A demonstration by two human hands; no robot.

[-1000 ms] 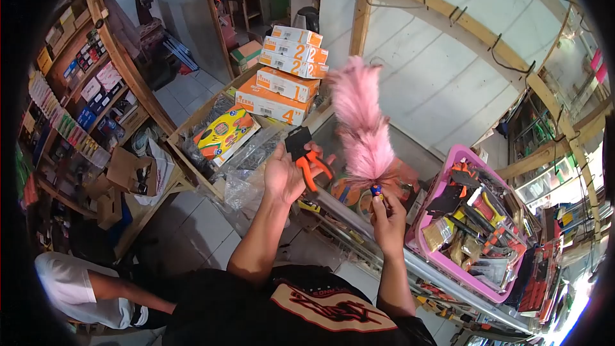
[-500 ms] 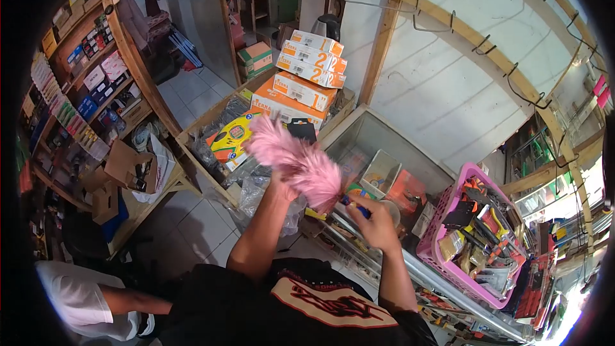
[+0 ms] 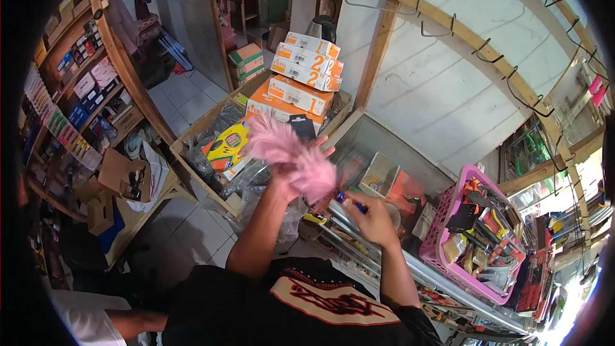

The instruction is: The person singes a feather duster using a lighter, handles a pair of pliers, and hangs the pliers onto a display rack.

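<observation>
My right hand (image 3: 370, 216) is closed around the blue handle (image 3: 352, 202) of a pink feather duster (image 3: 295, 157). The fluffy head reaches up and left, across my left hand (image 3: 286, 184). Most of that palm is covered by it; a few fingertips come out on the right side. A black carded package (image 3: 301, 125) with a hanging slot sticks up past the duster, apparently in my left hand, though the grip itself is hidden. Behind it are stacked orange and white boxes (image 3: 300, 93) and a yellow and green box (image 3: 229, 145).
A glass display case (image 3: 349, 129) with small goods stands ahead, right. On it, a pink basket (image 3: 442, 234) holds many tools. At left are shelves (image 3: 118, 57) and a wooden bench (image 3: 163, 195) with open cartons. Another person's arm (image 3: 131, 321) shows at lower left.
The duster head has shifted slightly left and down over my left hand, baring more fingertips. The black package shows a little higher. The view has turned slightly, moving the boxes left.
</observation>
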